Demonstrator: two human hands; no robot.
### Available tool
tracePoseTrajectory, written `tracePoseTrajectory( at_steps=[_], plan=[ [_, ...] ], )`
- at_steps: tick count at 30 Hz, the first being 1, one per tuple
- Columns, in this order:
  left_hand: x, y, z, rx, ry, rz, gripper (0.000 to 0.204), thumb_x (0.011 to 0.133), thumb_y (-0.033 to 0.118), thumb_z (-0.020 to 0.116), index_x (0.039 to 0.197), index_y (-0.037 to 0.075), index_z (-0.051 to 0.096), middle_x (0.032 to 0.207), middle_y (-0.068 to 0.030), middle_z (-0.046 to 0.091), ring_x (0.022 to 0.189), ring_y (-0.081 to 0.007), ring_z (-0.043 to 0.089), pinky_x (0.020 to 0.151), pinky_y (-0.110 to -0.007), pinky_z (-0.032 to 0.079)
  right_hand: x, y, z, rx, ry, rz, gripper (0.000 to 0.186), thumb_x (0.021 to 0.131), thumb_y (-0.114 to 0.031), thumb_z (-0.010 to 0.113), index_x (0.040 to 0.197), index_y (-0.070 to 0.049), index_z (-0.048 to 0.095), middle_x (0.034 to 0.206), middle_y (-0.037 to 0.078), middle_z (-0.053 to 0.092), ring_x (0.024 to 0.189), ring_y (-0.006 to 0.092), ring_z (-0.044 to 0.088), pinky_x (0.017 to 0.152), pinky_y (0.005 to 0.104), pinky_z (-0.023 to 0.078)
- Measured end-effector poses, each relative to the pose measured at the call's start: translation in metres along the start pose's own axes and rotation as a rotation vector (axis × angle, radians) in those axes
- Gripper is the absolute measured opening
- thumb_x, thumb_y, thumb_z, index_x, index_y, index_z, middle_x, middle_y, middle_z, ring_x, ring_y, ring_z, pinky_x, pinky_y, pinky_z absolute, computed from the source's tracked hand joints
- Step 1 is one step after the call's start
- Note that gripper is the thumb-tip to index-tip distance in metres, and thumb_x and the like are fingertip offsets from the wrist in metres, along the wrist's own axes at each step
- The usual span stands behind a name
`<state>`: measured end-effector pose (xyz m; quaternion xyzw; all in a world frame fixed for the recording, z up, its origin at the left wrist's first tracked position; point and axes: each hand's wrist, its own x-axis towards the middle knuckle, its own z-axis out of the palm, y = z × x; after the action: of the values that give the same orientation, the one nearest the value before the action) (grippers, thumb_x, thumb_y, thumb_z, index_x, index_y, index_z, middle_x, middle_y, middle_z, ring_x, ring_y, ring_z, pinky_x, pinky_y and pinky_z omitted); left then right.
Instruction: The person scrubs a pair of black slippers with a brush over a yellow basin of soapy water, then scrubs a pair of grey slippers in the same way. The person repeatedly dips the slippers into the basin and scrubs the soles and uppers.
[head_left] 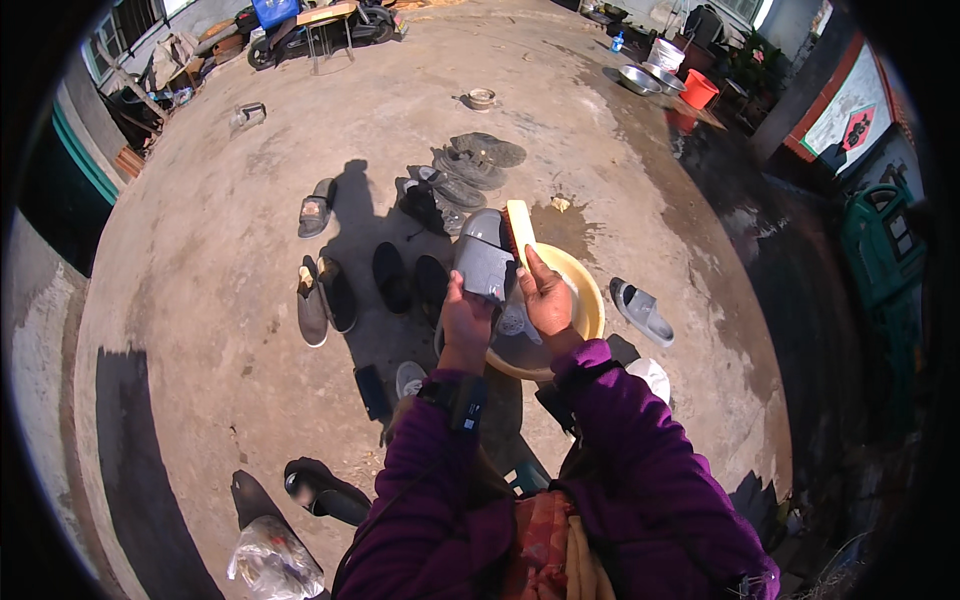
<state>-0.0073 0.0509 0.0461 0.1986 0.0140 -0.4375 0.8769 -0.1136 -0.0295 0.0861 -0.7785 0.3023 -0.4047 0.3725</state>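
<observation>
A grey slide sandal [486, 268] is held up by my left hand [466, 315], its fingers wrapped round the near end. In my right hand [547, 300] is a scrubbing brush [519, 228] with a pale yellow back and dark reddish bristles. The bristles face the sandal's right side, touching it or very close. Beneath both hands stands a yellow basin [594, 306] with cloudy water and something white inside. A matching grey slide [642, 312] lies on the ground to the basin's right.
Several dark shoes [391, 278] stand left of the basin, with more pairs [470, 168] beyond it. A single slide [317, 208] lies farther left. Near my left arm is a plastic bag [276, 560]. Metal bowls [640, 80] and a red bucket [699, 89] stand far right.
</observation>
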Motion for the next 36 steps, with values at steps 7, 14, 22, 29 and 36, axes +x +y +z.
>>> tracePoseTrajectory(
  at_steps=[7, 14, 22, 29, 36],
  plan=[
    [0.015, -0.011, -0.016, -0.021, -0.037, -0.062, 0.044, 0.101, 0.038, 0.040, 0.130, 0.006, 0.049, 0.123, -0.0091, 0.058, 0.110, -0.0277, 0.058, 0.099, -0.043, 0.043, -0.071, -0.004, -0.006, -0.202, -0.332, -0.059, 0.043, 0.092, -0.020, 0.063, 0.135, -0.016, 0.055, 0.098, 0.016, 0.064, 0.088, 0.0186, 0.061, 0.081, 0.0303, 0.046],
    [0.001, -0.018, -0.005, -0.057, -0.002, -0.205, 0.045, 0.100, 0.036, 0.044, 0.132, 0.004, 0.047, 0.126, -0.0120, 0.058, 0.113, -0.0269, 0.057, 0.100, -0.043, 0.043, 0.004, 0.023, -0.001, -0.100, -0.120, 0.048, 0.042, 0.090, -0.028, 0.063, 0.131, -0.020, 0.058, 0.086, 0.016, 0.065, 0.084, 0.0304, 0.063, 0.070, 0.0361, 0.050],
    [-0.006, 0.001, 0.012, -0.103, -0.142, -0.056, 0.044, 0.101, 0.038, 0.043, 0.127, 0.003, 0.049, 0.121, -0.0115, 0.060, 0.110, -0.0256, 0.059, 0.098, -0.042, 0.046, -0.052, 0.006, -0.018, -0.041, -0.100, -0.238, 0.045, 0.089, -0.018, 0.064, 0.133, -0.011, 0.056, 0.093, 0.015, 0.066, 0.081, 0.0242, 0.061, 0.077, 0.0319, 0.050],
    [-0.004, -0.008, 0.011, -0.082, 0.084, -0.054, 0.039, 0.099, 0.034, 0.049, 0.126, 0.006, 0.050, 0.121, -0.0106, 0.061, 0.112, -0.0263, 0.059, 0.099, -0.044, 0.046, -0.030, 0.029, -0.006, 0.019, -0.078, 0.015, 0.041, 0.090, -0.019, 0.063, 0.131, -0.017, 0.058, 0.089, 0.014, 0.064, 0.081, 0.0258, 0.063, 0.076, 0.0324, 0.049],
    [-0.012, 0.003, 0.012, -0.043, -0.126, -0.130, 0.044, 0.102, 0.035, 0.039, 0.134, 0.004, 0.046, 0.128, -0.0109, 0.057, 0.114, -0.0273, 0.058, 0.100, -0.045, 0.044, 0.008, 0.096, -0.042, 0.129, 0.109, 0.223, 0.044, 0.094, -0.019, 0.059, 0.135, -0.003, 0.051, 0.107, 0.016, 0.069, 0.093, 0.0233, 0.067, 0.082, 0.0302, 0.049]
  ],
)
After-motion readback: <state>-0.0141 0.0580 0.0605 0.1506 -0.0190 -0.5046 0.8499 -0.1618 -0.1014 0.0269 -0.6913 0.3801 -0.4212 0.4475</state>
